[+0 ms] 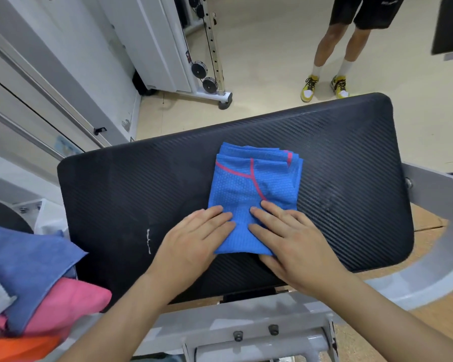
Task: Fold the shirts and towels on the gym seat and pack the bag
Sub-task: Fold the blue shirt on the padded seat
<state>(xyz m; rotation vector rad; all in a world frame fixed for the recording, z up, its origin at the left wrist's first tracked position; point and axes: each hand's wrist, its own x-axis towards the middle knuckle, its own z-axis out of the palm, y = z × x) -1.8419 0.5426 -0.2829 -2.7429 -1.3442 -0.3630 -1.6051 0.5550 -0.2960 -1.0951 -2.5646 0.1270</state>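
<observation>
The folded blue mesh shirt with pink seams (pixel 255 194) lies on the middle of the black textured gym seat pad (pixel 115 192). Its long axis runs from 6 o'clock to 12 o'clock, leaning a little to the right at the far end, where the layered edges stack up.

Both your hands sit on its near end. Your left hand (pixel 194 236) lies flat over the 7 o'clock corner and your right hand (pixel 288 236) flat over the 5 o'clock corner. The fingers of both are straight and pressing down, grasping nothing, with the fingertips almost meeting at the shirt's centre line. So the bulk of the shirt lies ahead of your fingers, toward 12 o'clock. A last smoothing stroke or a lift would probably run along that axis, and neither hand is nearer than the other.

Farther out, at 8 o'clock off the pad's left edge, a loose pile waits: a blue towel (pixel 24 262) over a pink cloth (pixel 71 304), with an orange cloth (pixel 16 348) below. Your left hand is the nearer one to it. The bag is not in view. At 1 o'clock, beyond the pad, a person in yellow shoes (pixel 309 88) stands on the floor.
</observation>
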